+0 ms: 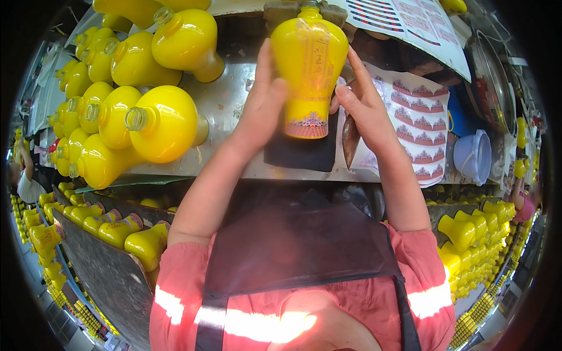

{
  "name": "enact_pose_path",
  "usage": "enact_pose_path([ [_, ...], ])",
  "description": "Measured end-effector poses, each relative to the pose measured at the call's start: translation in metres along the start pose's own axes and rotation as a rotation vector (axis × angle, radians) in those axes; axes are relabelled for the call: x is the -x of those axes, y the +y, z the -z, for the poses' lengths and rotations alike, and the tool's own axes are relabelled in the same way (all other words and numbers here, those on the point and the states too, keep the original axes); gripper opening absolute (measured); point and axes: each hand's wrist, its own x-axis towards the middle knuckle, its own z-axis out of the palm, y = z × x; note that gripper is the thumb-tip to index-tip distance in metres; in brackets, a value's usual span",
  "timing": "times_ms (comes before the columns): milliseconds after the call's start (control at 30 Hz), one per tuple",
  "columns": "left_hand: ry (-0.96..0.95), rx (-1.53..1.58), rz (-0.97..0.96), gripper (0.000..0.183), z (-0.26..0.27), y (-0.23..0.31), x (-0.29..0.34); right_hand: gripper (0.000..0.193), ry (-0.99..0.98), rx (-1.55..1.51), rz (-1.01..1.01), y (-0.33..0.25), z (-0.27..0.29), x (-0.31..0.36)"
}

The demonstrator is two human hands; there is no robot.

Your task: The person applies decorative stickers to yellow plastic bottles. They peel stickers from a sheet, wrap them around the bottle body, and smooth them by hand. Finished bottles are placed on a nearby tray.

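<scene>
A glossy yellow glass bottle (310,64) stands between my hands over the worktable, neck pointing away from me. It bears a patterned band round its narrow base and a translucent decal with dark lettering on its front. My left hand (263,99) grips its left side, the thumb slightly blurred. Along the right side lie the fingers and thumb of my right hand (366,99), closed on the bottle. A dark cloth (301,155) lies under the bottle's base. Beneath my right hand is a brown pointed blade-like tool (350,143); whether the hand touches it cannot be seen.
Several plain yellow bottles (164,124) lie grouped at the left of the metal table (225,137). To the right are a sheet of patterned decals (418,126) and a small lavender bucket (473,157). Racks of yellow bottles (474,234) flank me. Another person (30,187) is far left.
</scene>
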Motion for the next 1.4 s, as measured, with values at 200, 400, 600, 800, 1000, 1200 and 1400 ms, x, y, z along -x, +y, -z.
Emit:
enact_pose_path([
  [200,0.019,-0.071,0.017,0.088,-0.006,0.002,0.001,0.088,0.074,0.113,0.029,0.002,-0.012,0.001],
  [400,0.027,-0.097,0.045,0.093,-0.005,0.009,0.001,0.087,0.056,0.102,0.006,0.003,-0.012,0.003],
  [600,-0.002,-0.063,0.025,0.092,-0.005,0.011,0.001,0.089,0.038,0.081,0.015,0.004,-0.012,0.003],
  [800,-0.016,-0.031,0.035,0.093,-0.004,0.010,0.001,0.092,0.021,0.107,-0.003,0.009,-0.008,0.003],
  [1000,0.021,0.046,0.074,0.095,-0.005,0.011,0.000,0.086,0.072,0.099,0.004,0.000,-0.006,0.001],
  [1200,0.106,-0.394,-0.105,0.106,-0.002,0.020,-0.013,0.040,0.288,0.488,0.390,-0.036,0.010,-0.011],
  [1400,0.108,-0.842,-0.274,0.103,-0.003,0.027,-0.028,0.036,0.098,0.771,0.728,-0.055,0.010,-0.043],
])
